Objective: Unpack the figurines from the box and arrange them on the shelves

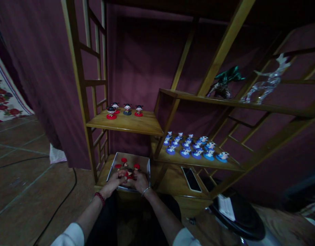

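Note:
Both my hands meet around a small red figurine (129,173) with black hair, held just over the front of a shallow white box (148,167). My left hand (116,180) grips it from the left, and my right hand (139,181) has its fingers on the other side. Inside the box lie several more figurines with red bases, one red base (136,167) beside my right fingers and another red base (123,160) toward the back. On the wooden shelf (126,126) above stand several matching dolls, among them a doll on a dark base (127,109).
Several purple- and blue-based figurines (186,152) stand in rows on the shelf to the right. Below them lies a phone (191,179). A clear deer ornament (268,80) and a green ornament (225,82) occupy the upper shelf. A black cable (67,198) crosses the floor at left.

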The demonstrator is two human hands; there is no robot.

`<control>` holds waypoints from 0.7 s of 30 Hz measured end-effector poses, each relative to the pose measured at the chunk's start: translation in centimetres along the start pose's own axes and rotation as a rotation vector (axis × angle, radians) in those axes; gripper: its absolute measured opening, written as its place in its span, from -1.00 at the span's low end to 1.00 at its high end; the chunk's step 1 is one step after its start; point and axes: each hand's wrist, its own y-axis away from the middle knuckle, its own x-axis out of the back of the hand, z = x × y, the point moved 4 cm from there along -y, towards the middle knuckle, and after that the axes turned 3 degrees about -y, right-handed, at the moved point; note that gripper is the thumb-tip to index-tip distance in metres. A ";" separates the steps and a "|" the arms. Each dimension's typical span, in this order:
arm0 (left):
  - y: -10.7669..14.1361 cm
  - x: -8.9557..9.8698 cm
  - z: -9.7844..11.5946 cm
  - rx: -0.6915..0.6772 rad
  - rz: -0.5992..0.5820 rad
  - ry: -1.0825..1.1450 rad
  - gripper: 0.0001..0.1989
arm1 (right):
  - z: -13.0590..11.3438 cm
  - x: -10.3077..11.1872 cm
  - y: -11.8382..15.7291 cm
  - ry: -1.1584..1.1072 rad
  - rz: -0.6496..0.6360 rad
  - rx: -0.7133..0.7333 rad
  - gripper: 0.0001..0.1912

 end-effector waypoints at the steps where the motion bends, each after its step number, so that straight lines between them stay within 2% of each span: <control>1: 0.2 0.0 0.5 -0.010 -0.011 -0.007 -0.50 | -0.5 0.1 0.0 -0.011 0.002 0.010 -0.80; 7: 0.9 0.1 2.8 -0.076 -0.021 -0.076 -0.53 | -3.7 1.0 0.5 0.045 0.039 0.061 -0.84; 13: 2.2 0.0 5.6 -0.172 -0.089 -0.123 -0.54 | -8.3 2.7 1.5 0.159 0.075 0.158 -0.87; 16: 3.0 0.2 7.4 -0.213 -0.044 -0.151 -0.53 | -10.3 3.2 1.7 0.149 0.071 0.185 -0.88; 18: 3.6 0.2 8.7 -0.238 -0.026 -0.185 -0.53 | -11.3 3.5 1.7 0.105 0.058 0.193 -0.83; 21: 4.5 0.1 10.4 -0.278 -0.028 -0.225 -0.56 | -12.6 3.7 1.8 0.024 0.030 0.186 -0.67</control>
